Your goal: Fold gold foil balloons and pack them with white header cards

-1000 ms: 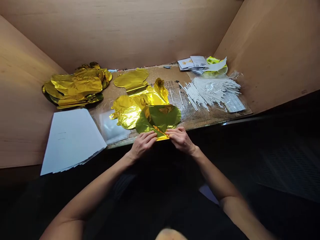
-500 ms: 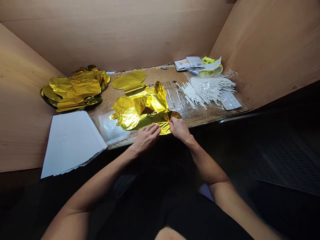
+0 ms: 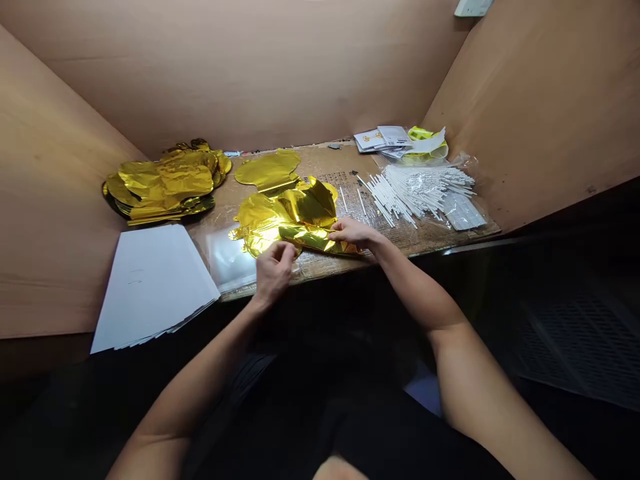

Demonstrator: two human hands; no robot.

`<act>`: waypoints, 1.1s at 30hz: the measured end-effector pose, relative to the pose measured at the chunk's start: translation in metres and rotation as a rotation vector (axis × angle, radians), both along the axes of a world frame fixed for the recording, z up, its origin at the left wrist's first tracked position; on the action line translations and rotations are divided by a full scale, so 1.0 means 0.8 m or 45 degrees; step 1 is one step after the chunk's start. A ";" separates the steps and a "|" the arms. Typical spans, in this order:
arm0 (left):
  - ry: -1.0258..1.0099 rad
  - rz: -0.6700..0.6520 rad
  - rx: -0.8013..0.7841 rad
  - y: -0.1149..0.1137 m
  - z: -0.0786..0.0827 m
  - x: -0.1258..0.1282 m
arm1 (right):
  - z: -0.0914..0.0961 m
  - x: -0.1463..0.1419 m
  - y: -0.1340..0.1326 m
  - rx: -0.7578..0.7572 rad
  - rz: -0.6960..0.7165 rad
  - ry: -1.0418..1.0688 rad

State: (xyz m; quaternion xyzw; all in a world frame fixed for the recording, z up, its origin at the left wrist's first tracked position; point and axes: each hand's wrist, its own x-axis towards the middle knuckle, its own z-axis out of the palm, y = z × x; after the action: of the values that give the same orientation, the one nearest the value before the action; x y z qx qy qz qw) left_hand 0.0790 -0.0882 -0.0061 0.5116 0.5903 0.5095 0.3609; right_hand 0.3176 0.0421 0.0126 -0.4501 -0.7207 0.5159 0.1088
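Here, gold foil balloon (image 3: 306, 225) between both hands (image 3: 274, 270), (image 3: 353, 231)

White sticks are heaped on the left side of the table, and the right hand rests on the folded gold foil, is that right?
Not quite. The head view shows the white sticks heaped on the right side of the table, not the left. The right hand does rest on the folded gold foil.

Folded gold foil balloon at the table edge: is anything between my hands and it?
Nothing visible. The right hand lies on the right end of the folded gold foil balloon, and the left hand curls its fingers at its near left edge. The white sticks lie apart, farther right.
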 end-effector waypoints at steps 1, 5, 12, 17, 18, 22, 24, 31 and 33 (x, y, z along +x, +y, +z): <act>-0.220 -0.105 -0.146 -0.008 -0.006 0.009 | -0.003 -0.004 -0.007 -0.053 -0.051 0.093; -0.782 -0.176 -0.320 -0.018 -0.022 0.036 | -0.013 -0.024 -0.061 -0.221 -0.102 0.335; -0.597 -0.287 -0.164 -0.009 0.017 0.006 | 0.002 -0.053 -0.086 -0.141 -0.224 0.621; -0.367 -0.277 -0.004 -0.016 0.040 -0.026 | 0.005 -0.083 -0.091 -0.393 -0.297 0.983; -0.344 -0.289 -0.002 -0.019 0.042 -0.030 | 0.004 -0.087 -0.093 -0.413 -0.337 1.003; -0.188 -0.283 0.017 -0.037 0.047 -0.036 | 0.001 -0.087 -0.103 -0.561 -0.231 0.979; -0.243 -0.253 0.020 -0.047 0.047 -0.035 | 0.002 -0.085 -0.108 -0.584 -0.045 0.900; -0.615 -0.284 -0.207 -0.070 0.027 -0.044 | 0.010 -0.097 -0.125 -0.202 -0.032 0.867; -0.531 -0.186 -0.071 -0.075 0.024 -0.055 | 0.020 -0.093 -0.122 -0.035 0.107 0.820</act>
State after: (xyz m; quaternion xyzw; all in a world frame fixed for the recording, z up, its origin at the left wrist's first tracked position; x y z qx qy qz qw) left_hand 0.0352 -0.1481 0.0133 0.4265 0.4782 0.5602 0.5250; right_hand 0.2431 -0.0556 0.0286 -0.2349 -0.6601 0.6455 0.3038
